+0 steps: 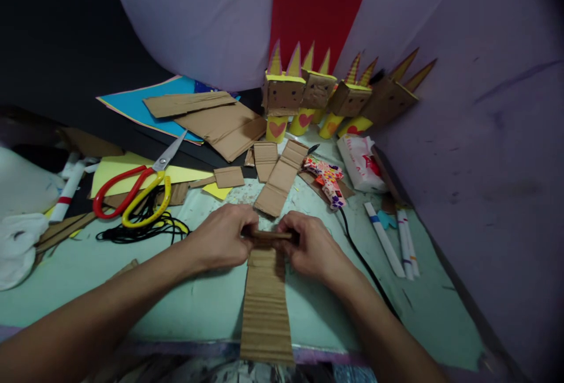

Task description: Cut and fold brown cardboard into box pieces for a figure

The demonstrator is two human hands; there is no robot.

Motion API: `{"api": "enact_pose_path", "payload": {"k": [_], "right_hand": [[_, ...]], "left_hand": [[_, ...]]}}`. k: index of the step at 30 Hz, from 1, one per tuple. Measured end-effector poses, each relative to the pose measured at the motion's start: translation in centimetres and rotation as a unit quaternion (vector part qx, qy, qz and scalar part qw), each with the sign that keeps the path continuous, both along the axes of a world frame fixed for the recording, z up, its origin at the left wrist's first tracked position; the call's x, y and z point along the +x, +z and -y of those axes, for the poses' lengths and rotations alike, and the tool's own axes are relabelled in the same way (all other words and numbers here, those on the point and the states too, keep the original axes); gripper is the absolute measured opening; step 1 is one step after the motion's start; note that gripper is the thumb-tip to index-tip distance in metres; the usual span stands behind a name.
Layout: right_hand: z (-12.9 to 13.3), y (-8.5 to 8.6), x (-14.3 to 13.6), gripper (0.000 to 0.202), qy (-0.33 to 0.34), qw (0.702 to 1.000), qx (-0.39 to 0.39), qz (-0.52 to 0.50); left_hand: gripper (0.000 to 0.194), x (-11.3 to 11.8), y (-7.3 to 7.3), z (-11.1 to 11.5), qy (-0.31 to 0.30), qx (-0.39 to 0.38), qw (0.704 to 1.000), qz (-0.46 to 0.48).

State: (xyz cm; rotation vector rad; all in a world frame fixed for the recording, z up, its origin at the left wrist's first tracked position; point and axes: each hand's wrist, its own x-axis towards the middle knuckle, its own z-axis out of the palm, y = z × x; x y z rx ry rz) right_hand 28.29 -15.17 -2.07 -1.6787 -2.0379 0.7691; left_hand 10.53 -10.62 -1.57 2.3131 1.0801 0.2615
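Note:
A long cardboard strip (265, 306) stretches from between my hands down over the table's front edge. Its far end is bent upward, and the fingers of my left hand (229, 233) and my right hand (306, 242) close on the two sides of that end. Just beyond my hands lies a second cardboard strip (282, 180), flat and slanted. To the right of it is a glue gun (326, 178) with a flowered covering and a black cord. The fingertips are partly hidden behind the bent cardboard.
Scissors (161, 163) with red and yellow handles lie at left beside black cord (132, 233). Several cardboard figures with horns (286, 95) stand at the back. Markers (383, 242) and a tissue pack (361, 163) are at right; cardboard sheets (224, 124) lie behind.

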Motion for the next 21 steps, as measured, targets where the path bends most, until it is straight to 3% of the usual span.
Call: {"api": "enact_pose_path", "payload": {"k": [9, 13, 21], "right_hand": [[0.18, 0.06, 0.54, 0.023, 0.095, 0.995, 0.035, -0.028], [0.44, -0.19, 0.77, 0.027, 0.103, 0.993, 0.045, -0.042], [0.67, -0.34, 0.34, 0.02, 0.06, 0.997, 0.039, -0.037]], "left_hand": [[0.013, 0.41, 0.82, 0.79, 0.017, 0.01, 0.997, -0.074], [0.014, 0.28, 0.78, 0.91, 0.003, 0.035, 0.995, -0.098], [0.02, -0.44, 0.82, 0.53, -0.083, 0.027, 0.996, 0.011]]}}
